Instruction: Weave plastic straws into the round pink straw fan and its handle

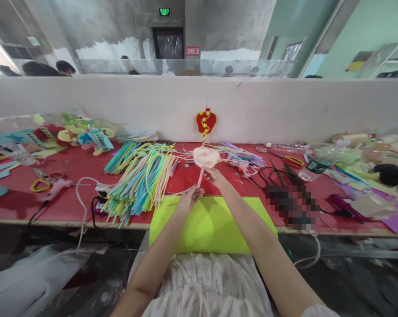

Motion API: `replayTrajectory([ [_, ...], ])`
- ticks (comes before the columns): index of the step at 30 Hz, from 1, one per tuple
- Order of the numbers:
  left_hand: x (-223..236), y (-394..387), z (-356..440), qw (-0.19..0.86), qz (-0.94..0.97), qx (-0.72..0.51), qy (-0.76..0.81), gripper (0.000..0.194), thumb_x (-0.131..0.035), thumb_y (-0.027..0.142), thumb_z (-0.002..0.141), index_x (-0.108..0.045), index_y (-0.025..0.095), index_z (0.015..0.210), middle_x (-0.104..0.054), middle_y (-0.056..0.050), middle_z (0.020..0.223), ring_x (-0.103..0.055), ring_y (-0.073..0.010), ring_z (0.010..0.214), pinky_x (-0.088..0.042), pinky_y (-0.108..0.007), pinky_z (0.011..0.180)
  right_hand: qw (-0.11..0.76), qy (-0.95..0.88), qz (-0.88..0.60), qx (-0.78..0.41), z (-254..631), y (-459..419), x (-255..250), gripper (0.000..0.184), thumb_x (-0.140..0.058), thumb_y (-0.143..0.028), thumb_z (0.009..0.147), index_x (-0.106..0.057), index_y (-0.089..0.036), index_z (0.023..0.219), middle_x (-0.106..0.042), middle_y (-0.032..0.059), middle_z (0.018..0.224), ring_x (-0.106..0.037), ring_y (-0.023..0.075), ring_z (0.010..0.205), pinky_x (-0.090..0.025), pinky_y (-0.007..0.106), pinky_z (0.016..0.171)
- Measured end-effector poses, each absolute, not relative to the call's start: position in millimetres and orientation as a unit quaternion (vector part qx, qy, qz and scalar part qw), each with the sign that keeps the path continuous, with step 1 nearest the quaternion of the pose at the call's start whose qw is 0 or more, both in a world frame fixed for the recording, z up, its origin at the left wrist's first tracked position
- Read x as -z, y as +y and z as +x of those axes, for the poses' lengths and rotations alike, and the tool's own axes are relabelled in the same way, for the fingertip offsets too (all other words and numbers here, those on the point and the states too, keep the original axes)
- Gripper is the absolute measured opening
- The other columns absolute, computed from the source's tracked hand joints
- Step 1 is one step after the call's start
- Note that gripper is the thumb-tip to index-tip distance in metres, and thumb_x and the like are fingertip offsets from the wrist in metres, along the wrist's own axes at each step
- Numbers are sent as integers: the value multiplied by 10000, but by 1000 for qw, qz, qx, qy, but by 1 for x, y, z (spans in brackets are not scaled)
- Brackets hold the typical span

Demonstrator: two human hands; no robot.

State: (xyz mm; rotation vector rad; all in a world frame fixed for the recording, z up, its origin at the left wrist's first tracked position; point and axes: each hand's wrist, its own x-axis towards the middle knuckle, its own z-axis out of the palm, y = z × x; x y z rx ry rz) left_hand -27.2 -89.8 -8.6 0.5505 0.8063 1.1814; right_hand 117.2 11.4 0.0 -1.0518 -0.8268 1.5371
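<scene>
My left hand (189, 197) rests on the near edge of a red sheet (188, 177), fingers pinched on the end of a pale pink pipe cleaner (199, 180). My right hand (215, 175) is closed on the stem just under a pale pink, heart-like pipe-cleaner shape (205, 156). A yellow-green foam sheet (208, 224) lies under both forearms at the table's front edge. A red and yellow ornament (206, 121) hangs on the white partition behind.
A heap of pastel pipe cleaners (141, 178) lies left of my hands, with a glue gun (55, 188) and white cable farther left. Purple strands (240, 155), red scissors (293, 161), a plastic bottle (318, 164) and craft scraps lie right. Foam cut-outs (86, 134) crowd the far left.
</scene>
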Motion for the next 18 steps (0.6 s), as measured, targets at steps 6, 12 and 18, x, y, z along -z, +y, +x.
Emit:
replayTrajectory([
  [6,0,-96,-33,822,251,-397,322,415,-376,397,845,-602,54,903,-653,-182,905,-640,-172,783,-485,-260,731,504,-329,-471,-645,128,19,15,118,-669,-200,667,-573,-140,698,-556,-24,508,-434,30,393,-310,116,313],
  [12,-16,-106,-35,826,339,-341,294,398,-383,370,843,-610,74,983,-660,-148,925,-636,-173,795,-471,-244,720,442,-354,-513,-645,134,23,14,123,-691,-165,644,-575,-127,649,-602,16,522,-530,67,449,-436,156,409],
  [18,-29,-121,-42,845,339,-305,279,327,-439,302,823,-598,84,1007,-664,-159,890,-643,-172,740,-469,-244,678,317,-462,-602,-569,162,27,2,253,-692,-347,624,-593,-136,526,-594,71,440,-551,132,430,-415,209,398],
])
